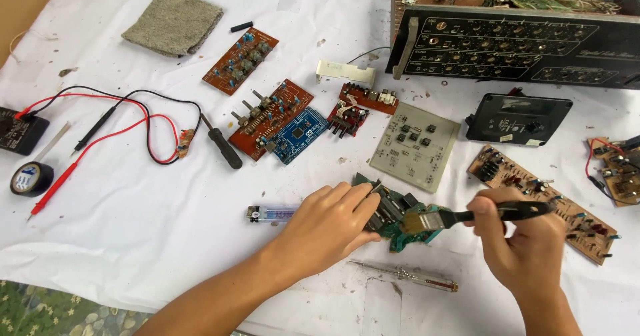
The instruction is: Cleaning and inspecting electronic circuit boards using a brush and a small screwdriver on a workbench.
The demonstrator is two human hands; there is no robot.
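Green circuit board (400,226) lies near the front edge of the white-covered surface (167,229), pinned under the left hand (330,226), whose fingers press on its left part. The right hand (517,243) is closed around the black handle of a paintbrush (467,215); the brush's long axis runs left to right, bristles touching the board's right side. A lighter (267,213) sits just left of the left hand, a thin screwdriver (407,276) in front, and a long brown board (547,203) behind the right hand.
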